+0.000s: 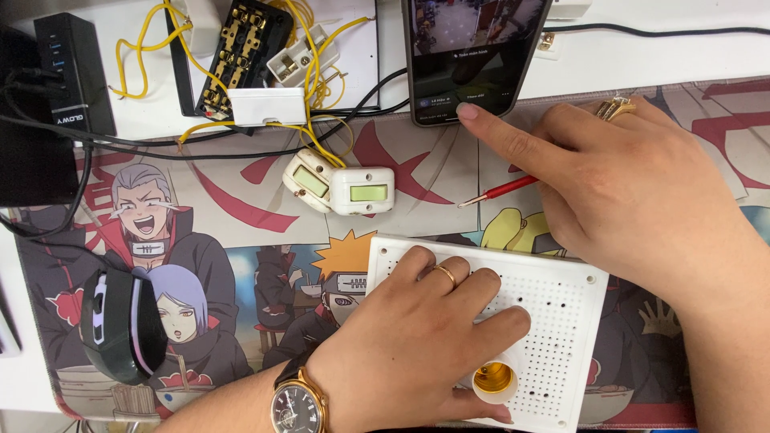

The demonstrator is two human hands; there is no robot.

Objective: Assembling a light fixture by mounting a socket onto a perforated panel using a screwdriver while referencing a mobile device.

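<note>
My left hand (pixel 417 337), with a ring and a wristwatch, wraps around a white lamp socket with a brass inside (pixel 493 379) and rests on a white perforated board (pixel 561 313). My right hand (pixel 634 192) reaches up to a smartphone (pixel 473 48); its index fingertip touches the bottom of the lit screen. A red-handled screwdriver (pixel 501 191) is tucked under the same hand, its metal tip pointing left.
Two white switch modules (pixel 341 186) lie on the illustrated desk mat (pixel 241 240). Yellow wires, a black terminal block (pixel 241 48) and a white box sit behind them. A black device (pixel 72 72) stands far left, and a dark computer mouse (pixel 120 325) lies lower left.
</note>
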